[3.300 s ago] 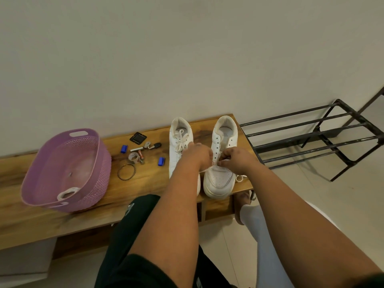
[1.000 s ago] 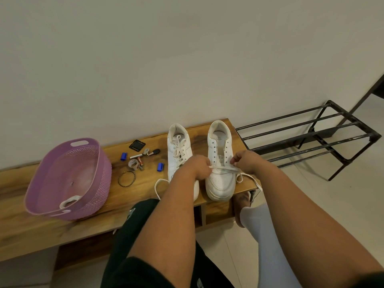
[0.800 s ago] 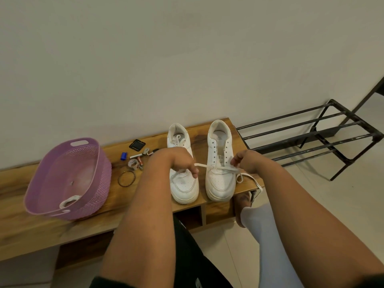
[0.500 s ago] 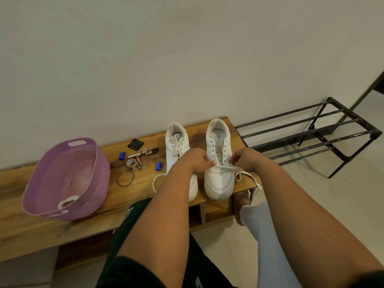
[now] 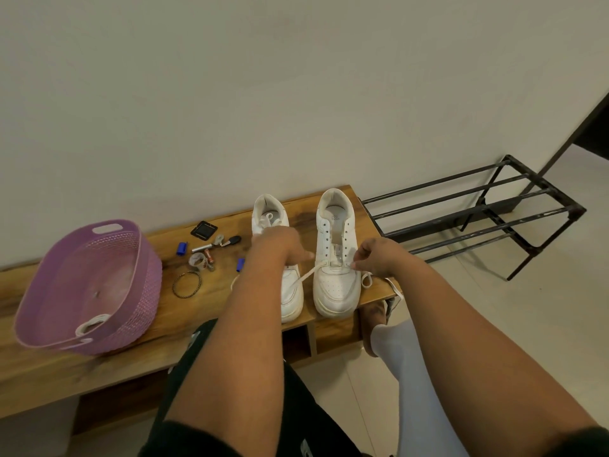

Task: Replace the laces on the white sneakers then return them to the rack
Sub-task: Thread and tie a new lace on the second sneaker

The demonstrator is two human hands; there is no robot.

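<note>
Two white sneakers stand side by side on the wooden bench [image 5: 211,318], toes toward me. The left sneaker [image 5: 292,301] is laced. The right sneaker [image 5: 336,288] has a white lace [image 5: 304,277] through its lowest eyelets only. My right hand [image 5: 379,258] pinches that lace at the shoe's right side; beyond it the lace loops and hangs over the bench edge. My left hand [image 5: 283,245] hovers over the left sneaker, fingers pointing at the right one. The lace runs under it and behind my forearm; its grip is hidden.
A purple basket [image 5: 39,311] sits on the bench at the left. Between it and the shoes lie small items: blue caps [image 5: 181,248], keys, a battery, a black square [image 5: 204,230], a wire ring [image 5: 186,284]. A black metal rack [image 5: 478,219] stands on the floor at the right.
My left hand has drawn back left from the right sneaker's eyelets to above the left sneaker. The lace now slants across the left sneaker's toe. My right hand has stayed put.
</note>
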